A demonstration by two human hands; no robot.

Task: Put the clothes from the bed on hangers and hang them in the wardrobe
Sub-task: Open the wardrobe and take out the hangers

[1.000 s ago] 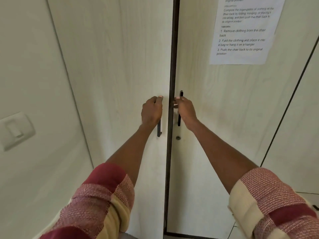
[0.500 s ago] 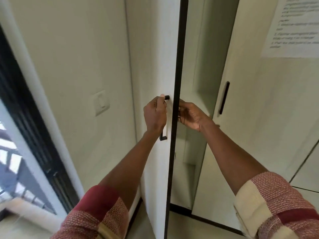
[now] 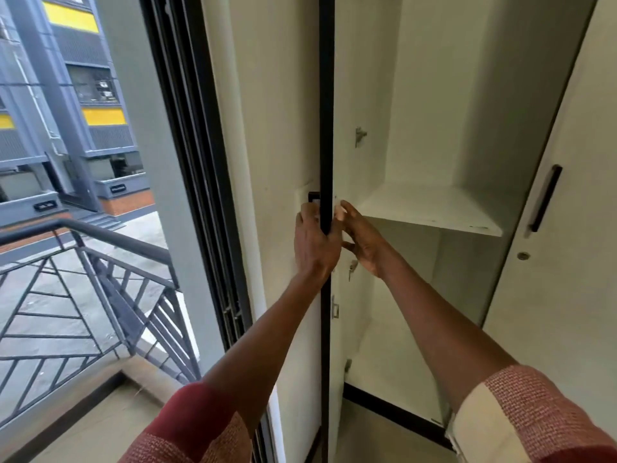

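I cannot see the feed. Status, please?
Left hand grips left door's handle; right hand on door edge. Wardrobe open, shelf bare. No clothes or hangers visible.

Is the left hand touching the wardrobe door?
Touching. The head view shows the left hand gripping the open wardrobe door at its dark edge, beside the handle.

Wardrobe (image 3: 434,95) stands open on the left side, pale inside, w/ one white shelf (image 3: 430,208) across the compartment at about handle height. Nothing visible lying on the shelf; a few small dark marks near its front edge. Below it the wardrobe bottom panel (image 3: 394,369) is pale too, bare where it shows.
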